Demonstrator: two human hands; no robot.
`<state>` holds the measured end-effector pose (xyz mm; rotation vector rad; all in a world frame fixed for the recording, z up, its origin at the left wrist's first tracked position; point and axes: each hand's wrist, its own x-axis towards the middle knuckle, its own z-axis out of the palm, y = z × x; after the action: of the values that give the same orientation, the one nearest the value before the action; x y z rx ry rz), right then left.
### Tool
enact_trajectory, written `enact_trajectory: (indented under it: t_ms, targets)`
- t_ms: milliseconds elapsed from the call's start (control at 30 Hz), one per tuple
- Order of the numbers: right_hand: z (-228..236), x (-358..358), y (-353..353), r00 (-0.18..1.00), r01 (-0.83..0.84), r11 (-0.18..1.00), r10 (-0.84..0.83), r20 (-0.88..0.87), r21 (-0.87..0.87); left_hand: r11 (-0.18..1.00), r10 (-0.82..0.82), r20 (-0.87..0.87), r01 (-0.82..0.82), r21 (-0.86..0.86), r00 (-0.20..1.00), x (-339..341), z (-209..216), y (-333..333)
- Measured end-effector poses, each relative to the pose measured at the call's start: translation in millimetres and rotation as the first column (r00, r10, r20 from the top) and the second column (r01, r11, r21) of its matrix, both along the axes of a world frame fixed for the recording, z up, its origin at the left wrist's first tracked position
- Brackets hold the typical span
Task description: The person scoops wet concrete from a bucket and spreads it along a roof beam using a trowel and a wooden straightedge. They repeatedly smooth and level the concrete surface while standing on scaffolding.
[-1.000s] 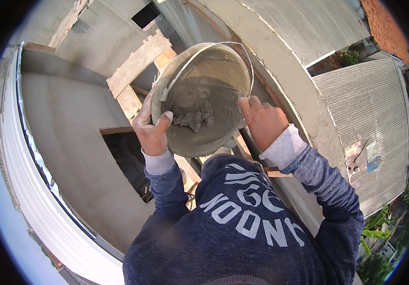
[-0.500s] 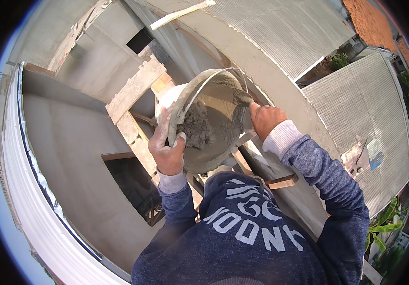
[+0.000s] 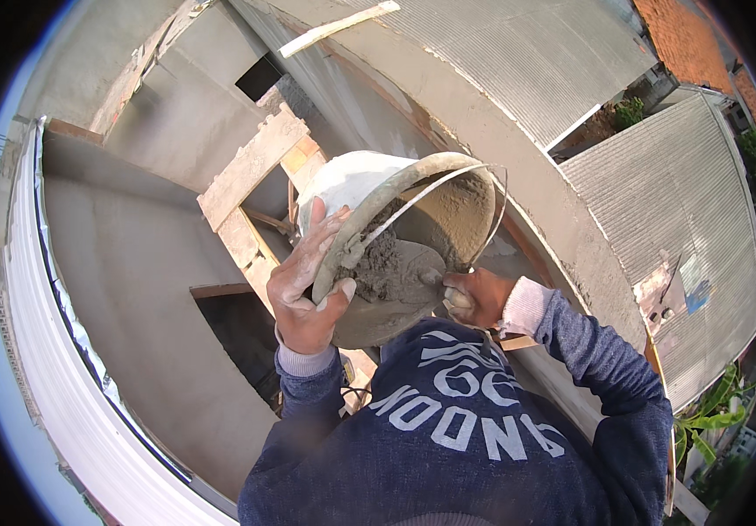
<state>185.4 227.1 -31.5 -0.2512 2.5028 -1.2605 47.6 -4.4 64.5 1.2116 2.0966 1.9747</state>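
Note:
A white bucket [image 3: 356,175] crusted with grey mortar is tilted in front of my chest, its mouth facing me. My left hand [image 3: 310,279] grips its left rim, thumb on the inner side and fingers along the outside. Wet mortar [image 3: 380,263] lies in a heap inside. On the right, my right hand [image 3: 478,298] is closed around the handle of a trowel [image 3: 420,270]. The mortar-coated trowel blade reaches into the bucket against the heap. The bucket's wire handle [image 3: 426,195] crosses the opening.
Wooden planks [image 3: 251,167] form a ladder-like frame beyond the bucket. To the right runs a plastered wall top [image 3: 518,167], with corrugated roofs [image 3: 667,188] lower down outside. A rendered wall [image 3: 132,289] with a dark opening [image 3: 236,329] stands at left. A light strip [image 3: 338,28] lies at the top.
The bucket has tipped further, with its mouth turning to the right. My right hand has come down and inward from the right rim, bringing the trowel blade over to the mortar heap.

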Motion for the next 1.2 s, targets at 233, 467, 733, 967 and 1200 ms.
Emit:
enact_trajectory:
  t_ms: [233,467,733,967,1200]
  targets:
    - [2.5,-8.5,-39.6,0.991,0.136,0.95,-0.131,0.036,-0.28,0.973,0.12,0.302,-0.172,0.153,0.946,-4.9,-11.4,-12.4]
    - [13.0,5.3,-35.1,0.921,0.294,0.874,-0.151,0.358,-0.387,0.906,0.269,0.45,-0.383,0.183,0.852,-9.8,-21.0,18.3]
    - [27.7,118.3,-1.7,0.82,0.561,0.731,-0.555,0.141,-0.388,0.971,0.133,0.466,-0.21,0.117,0.874,-38.7,-73.5,6.0]
    - [130.5,266.0,6.7,0.381,0.924,0.381,-0.914,-0.142,0.031,0.966,0.216,0.424,-0.255,0.037,0.88,-66.0,-82.3,15.0]
    - [107.1,445.1,-5.5,0.152,0.641,-0.423,-0.748,-0.646,0.64,0.944,0.328,0.22,-0.33,-0.029,0.919,-100.8,-104.4,11.2]
